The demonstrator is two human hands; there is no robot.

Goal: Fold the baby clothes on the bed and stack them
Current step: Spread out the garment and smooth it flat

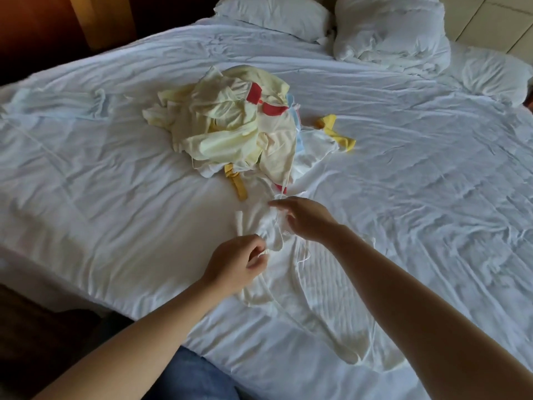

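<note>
Our left hand (pixel 235 262) and right hand (pixel 307 220) each pinch the bunched white garment (pixel 271 230) between them. It seems light and limp, best held at its edges.

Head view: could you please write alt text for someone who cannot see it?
The left hand and right hand hold a white baby garment on a white bed. Beyond it sits a jumbled pile of pale yellow clothes.
</note>
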